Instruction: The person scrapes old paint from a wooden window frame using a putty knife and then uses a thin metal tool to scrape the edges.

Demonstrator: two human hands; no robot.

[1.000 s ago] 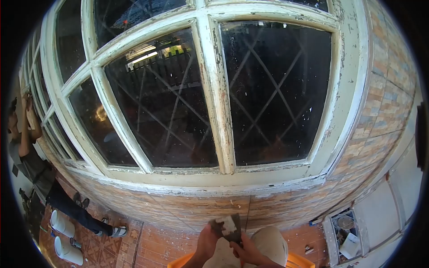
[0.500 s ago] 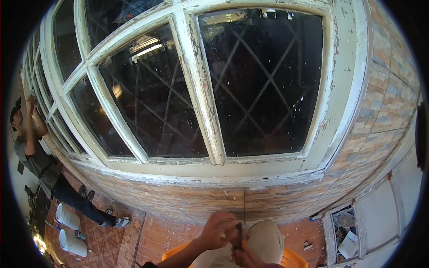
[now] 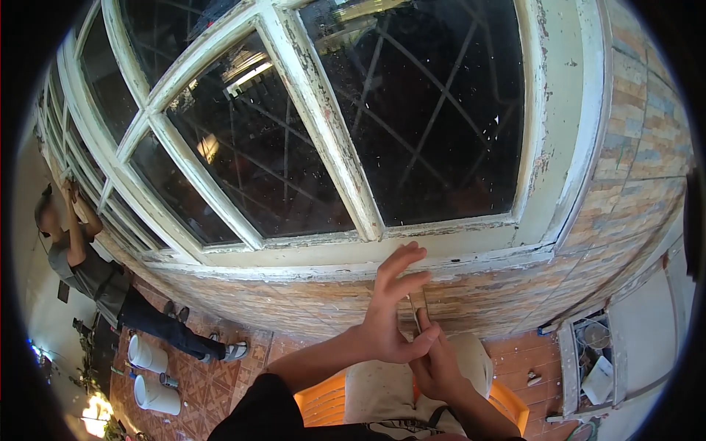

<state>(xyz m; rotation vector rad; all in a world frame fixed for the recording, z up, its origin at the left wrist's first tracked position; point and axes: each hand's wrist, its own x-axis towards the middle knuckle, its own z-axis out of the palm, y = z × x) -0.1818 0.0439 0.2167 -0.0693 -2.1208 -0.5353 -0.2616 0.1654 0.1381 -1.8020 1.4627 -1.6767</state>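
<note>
In front of my lap, my left hand [image 3: 390, 316] is raised with its fingers spread apart, its thumb reaching to my right hand. My right hand [image 3: 440, 364] is closed around a slim, narrow tool [image 3: 419, 317] that points up toward the wall. Its exact kind is too small to make out. Above both hands is the window frame [image 3: 331, 132], whose white paint is worn and flaking around dark glass panes [image 3: 441, 132]. Below the sill runs a stone-patterned tile wall [image 3: 294, 300].
I sit on an orange chair [image 3: 323, 406]. At the left, another person [image 3: 92, 275] works with raised hands at the window. White buckets [image 3: 157, 395] stand on the tiled floor near that person. A wooden frame [image 3: 568, 367] with odds and ends inside is at the right.
My hands have risen in view, and my left hand has opened, its fingers now spread. The view has tilted and shifted, showing more of my lap and chair.
</note>
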